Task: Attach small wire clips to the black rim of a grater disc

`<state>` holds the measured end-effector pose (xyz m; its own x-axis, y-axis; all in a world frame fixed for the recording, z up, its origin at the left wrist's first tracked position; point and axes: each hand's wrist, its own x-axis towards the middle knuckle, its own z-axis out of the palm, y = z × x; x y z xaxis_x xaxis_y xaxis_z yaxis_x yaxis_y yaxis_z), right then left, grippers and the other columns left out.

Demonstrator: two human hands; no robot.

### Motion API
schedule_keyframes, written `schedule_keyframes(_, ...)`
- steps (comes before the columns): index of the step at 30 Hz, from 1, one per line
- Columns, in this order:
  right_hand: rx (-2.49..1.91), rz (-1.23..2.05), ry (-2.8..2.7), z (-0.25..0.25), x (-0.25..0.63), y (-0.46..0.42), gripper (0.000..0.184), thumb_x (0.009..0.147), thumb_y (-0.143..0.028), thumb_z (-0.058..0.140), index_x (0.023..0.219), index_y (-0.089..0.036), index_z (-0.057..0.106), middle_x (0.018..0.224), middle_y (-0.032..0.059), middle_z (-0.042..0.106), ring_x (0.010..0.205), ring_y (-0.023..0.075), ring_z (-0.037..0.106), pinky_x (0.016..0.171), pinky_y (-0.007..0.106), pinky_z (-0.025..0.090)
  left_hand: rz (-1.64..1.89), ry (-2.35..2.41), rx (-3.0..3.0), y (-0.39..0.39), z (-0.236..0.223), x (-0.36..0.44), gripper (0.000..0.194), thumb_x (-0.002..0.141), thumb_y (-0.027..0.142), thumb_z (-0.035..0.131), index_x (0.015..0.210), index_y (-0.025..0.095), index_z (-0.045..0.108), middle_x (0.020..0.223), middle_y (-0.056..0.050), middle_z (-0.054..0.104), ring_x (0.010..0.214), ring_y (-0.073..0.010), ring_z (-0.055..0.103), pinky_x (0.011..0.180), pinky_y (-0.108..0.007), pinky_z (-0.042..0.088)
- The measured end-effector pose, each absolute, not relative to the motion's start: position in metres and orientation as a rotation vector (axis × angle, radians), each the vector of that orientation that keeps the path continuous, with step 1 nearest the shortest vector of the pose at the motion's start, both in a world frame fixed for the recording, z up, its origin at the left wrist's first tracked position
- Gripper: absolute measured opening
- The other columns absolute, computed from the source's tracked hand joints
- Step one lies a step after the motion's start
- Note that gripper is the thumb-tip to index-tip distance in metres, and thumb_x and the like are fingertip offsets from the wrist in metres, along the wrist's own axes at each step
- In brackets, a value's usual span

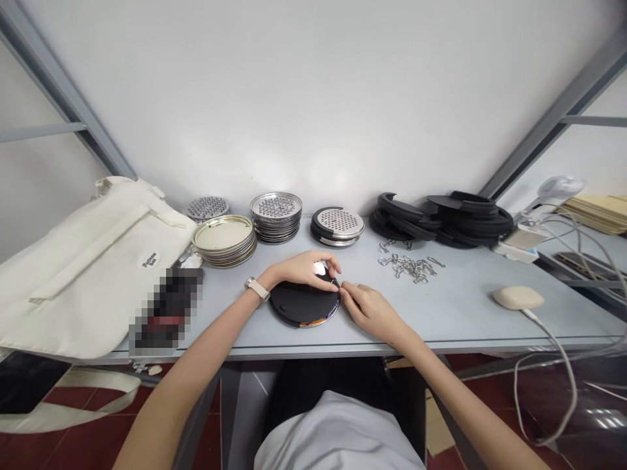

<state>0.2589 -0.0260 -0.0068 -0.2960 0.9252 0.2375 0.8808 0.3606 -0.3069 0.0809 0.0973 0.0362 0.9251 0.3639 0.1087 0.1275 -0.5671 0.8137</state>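
A round black disc point(298, 303) lies flat on the table near its front edge, a shiny, partly coloured rim showing along its lower right. My left hand point(304, 269) reaches over the disc from the left, closed at its far right edge with thumb and fingers curled. A white patch point(319, 268) shows between those fingers; what it is I cannot tell. Touching the same edge, my right hand point(365, 310) pinches with thumb and index finger. A tiny shiny bit point(334, 282) appears by the fingertips, too small to name, and the pinch hides what is in it.
Behind the disc stand stacks of gold-toned lids point(223, 235), perforated metal discs point(277, 207) and black-rimmed grater discs point(340, 222). Black ring parts point(465, 219) and loose metal clips point(411, 266) lie right. A white bag point(93, 267) fills the left; a cabled beige device point(518, 297) sits right.
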Motion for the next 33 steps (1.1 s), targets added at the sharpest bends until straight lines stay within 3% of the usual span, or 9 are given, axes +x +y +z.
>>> schedule_keyframes(10, -1.575, 0.151, -2.253, -0.005, 0.258, -0.026, 0.026, 0.098, -0.027, 0.029, 0.077, -0.021, 0.044, 0.059, -0.0017, 0.047, 0.055, 0.0142, 0.044, 0.056, 0.025, 0.028, 0.229, 0.365, 2.413, 0.095, 0.042, 0.075, 0.017, 0.067, 0.026, 0.069, 0.076, 0.014, 0.06, 0.073, 0.002, 0.062, 0.067, -0.0095, 0.054, 0.062, -0.02, 0.038)
schedule_keyframes(15, -1.581, 0.161, -2.247, -0.006, 0.258, -0.026, 0.026, 0.097, -0.027, 0.029, 0.077, -0.021, 0.045, 0.062, -0.0005, 0.051, 0.057, 0.0145, 0.047, 0.057, 0.025, 0.029, 0.231, 0.397, 2.455, 0.091, 0.043, 0.075, 0.017, 0.068, 0.029, 0.068, 0.073, 0.014, 0.061, 0.071, 0.002, 0.061, 0.064, -0.0092, 0.052, 0.059, -0.02, 0.036)
schedule_keyframes(19, -1.603, 0.191, -2.214, -0.006, 0.258, -0.026, 0.026, 0.097, -0.028, 0.029, 0.078, -0.021, 0.045, 0.061, -0.0006, 0.051, 0.056, 0.0145, 0.047, 0.056, 0.025, 0.029, 0.261, 0.457, 2.508, 0.086, 0.044, 0.077, 0.018, 0.067, 0.028, 0.068, 0.078, 0.016, 0.061, 0.073, 0.002, 0.061, 0.066, -0.0101, 0.052, 0.06, -0.02, 0.036)
schedule_keyframes(26, -1.61, 0.229, -2.168, -0.005, 0.258, -0.026, 0.027, 0.095, -0.026, 0.032, 0.073, -0.02, 0.046, 0.059, -0.0004, 0.051, 0.055, 0.0141, 0.047, 0.056, 0.025, 0.028, 0.27, 0.526, 2.614, 0.075, 0.045, 0.084, 0.043, 0.067, 0.028, 0.065, 0.107, 0.02, 0.053, 0.078, 0.003, 0.058, 0.066, -0.012, 0.051, 0.058, -0.021, 0.034)
schedule_keyframes(33, -1.591, 0.26, -2.121, -0.006, 0.258, -0.026, 0.028, 0.095, -0.026, 0.032, 0.073, -0.02, 0.049, 0.062, 0.0005, 0.056, 0.058, 0.0146, 0.05, 0.057, 0.025, 0.028, 0.298, 0.455, 2.679, 0.071, 0.044, 0.088, 0.028, 0.074, 0.027, 0.059, 0.101, 0.021, 0.055, 0.087, 0.001, 0.06, 0.078, -0.0144, 0.054, 0.069, -0.023, 0.038)
